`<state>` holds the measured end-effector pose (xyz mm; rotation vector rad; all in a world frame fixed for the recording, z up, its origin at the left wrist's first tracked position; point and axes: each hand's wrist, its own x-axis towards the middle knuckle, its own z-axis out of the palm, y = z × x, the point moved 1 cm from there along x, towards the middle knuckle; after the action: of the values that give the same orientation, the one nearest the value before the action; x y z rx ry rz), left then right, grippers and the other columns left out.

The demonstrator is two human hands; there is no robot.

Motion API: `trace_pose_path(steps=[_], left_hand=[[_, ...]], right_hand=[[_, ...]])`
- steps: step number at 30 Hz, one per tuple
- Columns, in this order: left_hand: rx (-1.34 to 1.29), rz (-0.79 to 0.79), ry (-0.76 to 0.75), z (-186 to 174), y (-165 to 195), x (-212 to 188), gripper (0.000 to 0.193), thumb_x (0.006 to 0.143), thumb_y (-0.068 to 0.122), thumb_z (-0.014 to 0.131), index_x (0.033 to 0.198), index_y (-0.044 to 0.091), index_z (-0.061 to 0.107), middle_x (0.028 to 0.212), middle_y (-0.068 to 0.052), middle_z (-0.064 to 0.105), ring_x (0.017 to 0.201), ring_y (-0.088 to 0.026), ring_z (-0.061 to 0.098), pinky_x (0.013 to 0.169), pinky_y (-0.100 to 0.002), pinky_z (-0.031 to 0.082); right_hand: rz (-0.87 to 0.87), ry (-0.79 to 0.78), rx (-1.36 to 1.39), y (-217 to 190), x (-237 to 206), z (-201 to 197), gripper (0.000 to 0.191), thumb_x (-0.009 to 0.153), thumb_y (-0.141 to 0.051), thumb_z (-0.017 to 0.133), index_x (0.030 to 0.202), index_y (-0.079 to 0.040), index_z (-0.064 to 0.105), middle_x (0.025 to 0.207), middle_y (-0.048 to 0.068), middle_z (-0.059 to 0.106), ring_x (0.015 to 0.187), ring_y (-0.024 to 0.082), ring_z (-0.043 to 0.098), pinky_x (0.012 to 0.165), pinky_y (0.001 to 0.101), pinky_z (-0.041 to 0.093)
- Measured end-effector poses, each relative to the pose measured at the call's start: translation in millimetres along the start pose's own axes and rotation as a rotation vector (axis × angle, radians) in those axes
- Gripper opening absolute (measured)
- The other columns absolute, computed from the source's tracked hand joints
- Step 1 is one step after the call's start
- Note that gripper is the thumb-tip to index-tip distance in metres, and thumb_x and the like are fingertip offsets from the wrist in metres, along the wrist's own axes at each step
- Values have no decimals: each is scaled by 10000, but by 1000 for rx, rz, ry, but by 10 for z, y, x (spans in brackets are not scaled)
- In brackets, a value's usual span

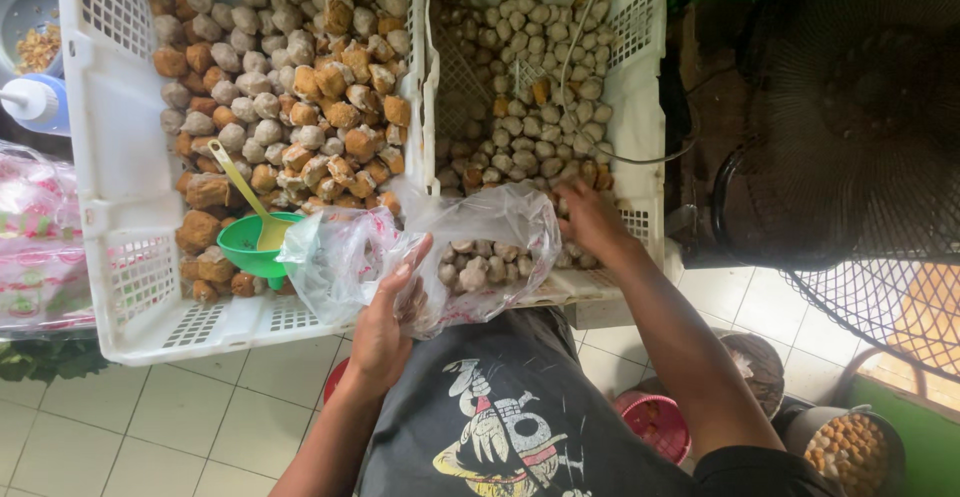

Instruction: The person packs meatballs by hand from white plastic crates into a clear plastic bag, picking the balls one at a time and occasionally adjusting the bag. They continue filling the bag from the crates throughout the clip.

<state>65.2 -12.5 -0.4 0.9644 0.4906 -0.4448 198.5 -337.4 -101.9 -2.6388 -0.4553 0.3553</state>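
My left hand (388,319) grips the mouth of a clear plastic bag (490,227) that holds several pale grey balls (476,265). My right hand (590,219) reaches into the right white crate (640,127), fingers down among the small grey balls (540,107) there; what it holds is hidden. The left white crate (120,157) is heaped with brown fried pieces and grey balls (290,87). A green bowl (250,247) with a yellow spoon (240,192) sits in that crate, beside the bag.
A black wire fan guard (850,127) stands at the right. Small buckets (850,447) and a red basket (660,425) sit on the white tiled floor (200,407). A blue-capped bottle (35,102) and wrapped packets (35,237) lie at the left.
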Motion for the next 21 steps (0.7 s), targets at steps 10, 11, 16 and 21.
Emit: trace_pose_path(steps=[10, 11, 16, 21], left_hand=[[-21, 188, -93, 36, -30, -169, 646, 1011, 251, 497, 1602, 25, 364, 1463, 110, 563, 1045, -138, 594, 1009, -300, 470], [1, 174, -95, 29, -21, -197, 654, 1015, 255, 498, 1617, 36, 362, 1321, 50, 562, 1034, -133, 579, 992, -298, 462], [14, 85, -81, 59, -2, -285, 677, 1070, 226, 531, 1706, 67, 362, 1211, -143, 418, 1068, -200, 422, 1006, -344, 348], [112, 184, -68, 228, 11, -264, 656, 987, 240, 522, 1581, 9, 367, 1643, -81, 386, 1511, -185, 312, 1217, -328, 195]], right_hand=[[201, -287, 54, 286, -231, 156, 354, 845, -267, 764, 1104, -56, 648, 1079, 203, 714, 1006, 370, 694, 867, 450, 533], [156, -286, 68, 248, -266, 159, 375, 799, -256, 787, 1090, -60, 655, 1079, 203, 704, 995, 376, 686, 851, 450, 528], [331, -164, 264, 14, -383, -210, 301, 898, -283, 747, 1069, -55, 649, 965, 172, 757, 861, 271, 730, 774, 405, 565], [234, -7, 686, -615, -570, -784, 352, 915, -364, 703, 1120, -90, 619, 982, 68, 779, 751, 133, 698, 662, 326, 576]])
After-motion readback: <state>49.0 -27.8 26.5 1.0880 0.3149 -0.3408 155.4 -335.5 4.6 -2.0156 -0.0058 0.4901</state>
